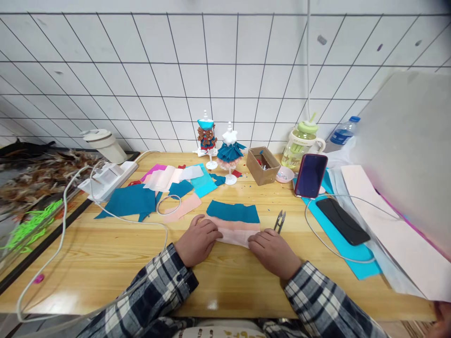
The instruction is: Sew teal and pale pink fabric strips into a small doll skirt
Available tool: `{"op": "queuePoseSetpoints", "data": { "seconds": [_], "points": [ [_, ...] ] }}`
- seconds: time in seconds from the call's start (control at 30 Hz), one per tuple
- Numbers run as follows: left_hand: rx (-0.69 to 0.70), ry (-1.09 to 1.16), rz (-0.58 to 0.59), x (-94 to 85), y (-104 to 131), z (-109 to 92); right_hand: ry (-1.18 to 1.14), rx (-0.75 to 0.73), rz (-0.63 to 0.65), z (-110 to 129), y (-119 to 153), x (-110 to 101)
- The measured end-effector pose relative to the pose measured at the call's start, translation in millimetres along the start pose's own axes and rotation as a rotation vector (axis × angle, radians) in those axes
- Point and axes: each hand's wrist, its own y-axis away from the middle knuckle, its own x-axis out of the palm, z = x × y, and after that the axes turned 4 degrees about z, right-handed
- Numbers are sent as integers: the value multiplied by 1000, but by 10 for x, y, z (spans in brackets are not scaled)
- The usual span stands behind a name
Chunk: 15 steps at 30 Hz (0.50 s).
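Observation:
A stack of layered crepe paper strips lies on the table in front of me, with a teal strip at the back, a peach strip in the middle and a pale pink strip nearest me. At its left end, my left hand grips the paper with bent fingers. The right front corner is pinched by my right hand, the thumb hidden beneath. Small thread snips lie just beyond my right hand, not touched.
Two mini dress forms stand by the tiled wall, beside a cardboard box. Paper scraps and a white cable lie left. To the right are a propped phone, a black phone, a drink bottle and large paper sheets.

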Motion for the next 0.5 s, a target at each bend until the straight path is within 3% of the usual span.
{"op": "queuePoseSetpoints", "data": {
  "seconds": [0.13, 0.5],
  "points": [
    [-25, -14, -14, -16, -20, -33, 53, -26, -47, 4, 47, 16],
    [32, -63, -38, 25, -141, -82, 74, 40, -8, 19, 64, 33]
  ]
}}
